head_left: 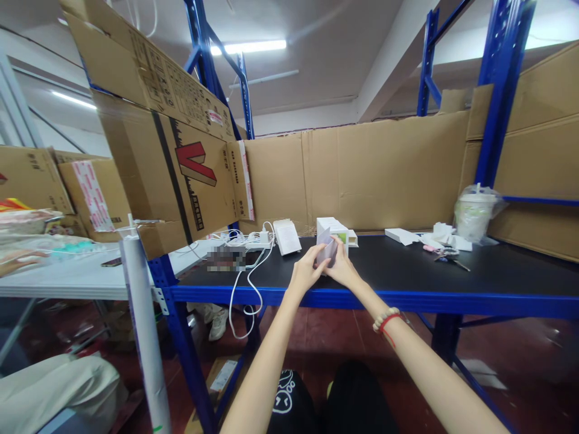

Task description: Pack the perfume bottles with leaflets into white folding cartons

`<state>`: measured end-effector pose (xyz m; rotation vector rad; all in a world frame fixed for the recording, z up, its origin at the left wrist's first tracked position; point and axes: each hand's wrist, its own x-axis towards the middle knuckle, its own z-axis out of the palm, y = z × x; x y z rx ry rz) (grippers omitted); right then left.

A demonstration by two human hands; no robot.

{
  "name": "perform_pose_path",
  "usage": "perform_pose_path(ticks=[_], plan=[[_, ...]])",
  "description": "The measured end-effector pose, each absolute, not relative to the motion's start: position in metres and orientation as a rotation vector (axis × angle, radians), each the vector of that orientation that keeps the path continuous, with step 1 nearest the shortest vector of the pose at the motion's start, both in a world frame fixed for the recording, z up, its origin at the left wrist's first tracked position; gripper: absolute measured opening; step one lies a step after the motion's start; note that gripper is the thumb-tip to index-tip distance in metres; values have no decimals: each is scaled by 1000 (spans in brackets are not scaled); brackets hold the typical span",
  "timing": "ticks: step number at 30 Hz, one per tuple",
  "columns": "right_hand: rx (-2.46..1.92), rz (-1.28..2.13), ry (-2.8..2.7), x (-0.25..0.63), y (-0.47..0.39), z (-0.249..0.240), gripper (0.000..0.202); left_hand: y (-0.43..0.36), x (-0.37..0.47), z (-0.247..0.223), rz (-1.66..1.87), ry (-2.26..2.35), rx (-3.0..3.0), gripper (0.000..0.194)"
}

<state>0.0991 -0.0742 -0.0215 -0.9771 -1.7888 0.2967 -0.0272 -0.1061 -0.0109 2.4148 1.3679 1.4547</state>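
Observation:
Above the front edge of the black tabletop, my left hand and my right hand are close together. Between their fingers is a thin, pale grey folded paper, with both thumbs pressed on its near side. My fingers hide part of it, and any print is too small to read. Just behind the hands stands a white box with a green patch, partly covered by them. A smaller white open-ended box sits to its right. Left of my hands lies a white flat carton.
A white power strip with cables and a phone lie at left. To the right are a white carton, crumpled paper, scissors and a bagged cup. Cardboard walls the back; a co-worker's hand shows far left.

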Motion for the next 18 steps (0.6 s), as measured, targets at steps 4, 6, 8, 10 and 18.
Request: perform_pose_path(ticks=[4, 6, 8, 10, 18], plan=[[-1032, 340, -1778, 99, -76, -20, 86, -107, -27, -10, 1450, 1334, 2449, 38], [-1041, 342, -1781, 99, -76, -20, 86, -108, -27, -10, 1446, 1338, 2463, 40], [-1025, 330, -1787, 99, -75, -20, 85, -109, -26, -10, 1438, 1348, 2484, 43], [-1008, 315, -1786, 99, -74, -21, 83, -110, -26, -11, 1437, 1359, 2504, 46], [-1057, 236, -1645, 96, -76, -20, 79, -102, -26, -15, 1768, 1530, 2217, 32]])
